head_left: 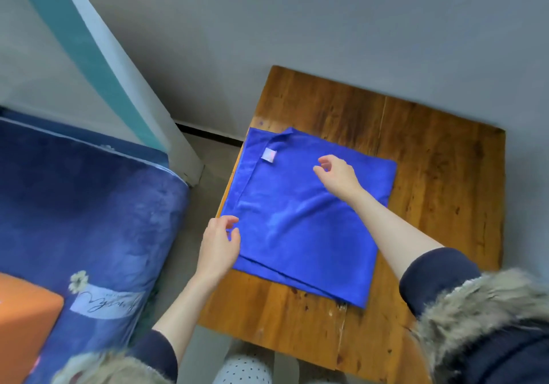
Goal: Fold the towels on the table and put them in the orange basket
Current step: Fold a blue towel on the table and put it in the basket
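A blue towel (300,229) lies folded over into a rough square on the wooden table (439,176), with a small white label near its far left corner. My left hand (218,247) rests at the towel's near left edge, thumb and fingers pinching the cloth. My right hand (337,174) hovers over the towel's far middle, fingers curled and apart, holding nothing. A corner of the orange basket (23,321) shows at the lower left edge, on the bed.
A bed with a dark blue floral blanket (83,214) fills the left side, beside the table. A white and teal post (118,80) leans up behind it. A grey wall lies beyond the table. Fur-trimmed dark sleeves frame the bottom.
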{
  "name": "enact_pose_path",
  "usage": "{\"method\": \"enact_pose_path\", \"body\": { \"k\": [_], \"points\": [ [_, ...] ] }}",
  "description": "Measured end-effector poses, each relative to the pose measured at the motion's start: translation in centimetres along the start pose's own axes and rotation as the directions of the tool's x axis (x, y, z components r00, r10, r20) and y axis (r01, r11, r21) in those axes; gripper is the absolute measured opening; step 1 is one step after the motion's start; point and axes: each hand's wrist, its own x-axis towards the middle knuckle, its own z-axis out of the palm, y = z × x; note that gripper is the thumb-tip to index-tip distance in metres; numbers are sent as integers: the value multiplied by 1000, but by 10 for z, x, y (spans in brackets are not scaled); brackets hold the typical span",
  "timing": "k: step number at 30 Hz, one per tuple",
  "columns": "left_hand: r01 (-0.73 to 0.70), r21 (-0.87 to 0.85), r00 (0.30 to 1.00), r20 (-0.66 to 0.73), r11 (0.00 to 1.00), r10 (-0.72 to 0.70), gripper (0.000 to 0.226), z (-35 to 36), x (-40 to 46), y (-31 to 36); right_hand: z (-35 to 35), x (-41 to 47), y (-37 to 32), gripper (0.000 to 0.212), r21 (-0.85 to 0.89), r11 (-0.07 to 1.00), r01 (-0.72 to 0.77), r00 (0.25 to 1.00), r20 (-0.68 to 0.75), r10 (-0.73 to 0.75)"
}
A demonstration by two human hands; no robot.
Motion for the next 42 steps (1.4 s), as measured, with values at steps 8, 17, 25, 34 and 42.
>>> {"method": "enact_pose_path", "body": {
  "k": [8,17,25,34,42],
  "points": [
    [-173,199,940,325,965,101,51,69,-12,-6,7,-4,109,62,-525,851,-19,975,179,133],
    [-282,469,905,419,837,71,54,87,4,7,23,-70,150,72,-472,861,-188,966,70,249],
    [-528,520,835,461,672,300,34,101,23,32,38,-154,183,58,-325,842,-430,892,-8,452],
    [-584,550,762,624,597,170,81,115,-7,20,53,-189,206,30,-212,827,-521,820,145,554],
    [-557,521,802,541,646,255,40,112,28,59,28,-158,208,24,-62,880,-472,880,-105,464]
  ]
}}
